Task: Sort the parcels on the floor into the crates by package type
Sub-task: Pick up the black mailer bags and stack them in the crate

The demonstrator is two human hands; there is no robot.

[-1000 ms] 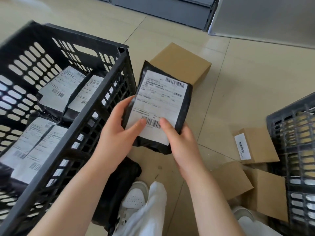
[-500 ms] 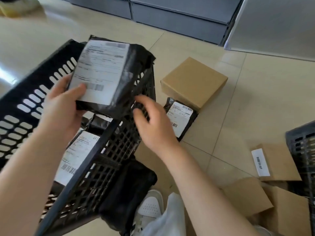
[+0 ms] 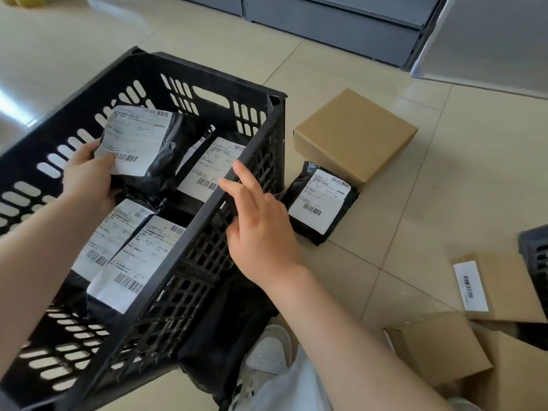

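Note:
My left hand grips a black poly mailer with a white label, held low inside the black slotted crate on the left. Several other black labelled mailers lie in the crate beneath it. My right hand hovers with relaxed fingers beside the crate's right rim and holds nothing. Another black mailer lies on the floor just right of the crate, its far end against a brown cardboard box.
More brown cardboard boxes lie on the floor at lower right, one with a barcode label. The corner of a second dark crate shows at the right edge. Grey cabinets stand at the back. A white shoe sits below.
My right hand let go of the mailer. My left hand carried it left over the crate rim and lowered it inside. The right hand now hangs by the rim.

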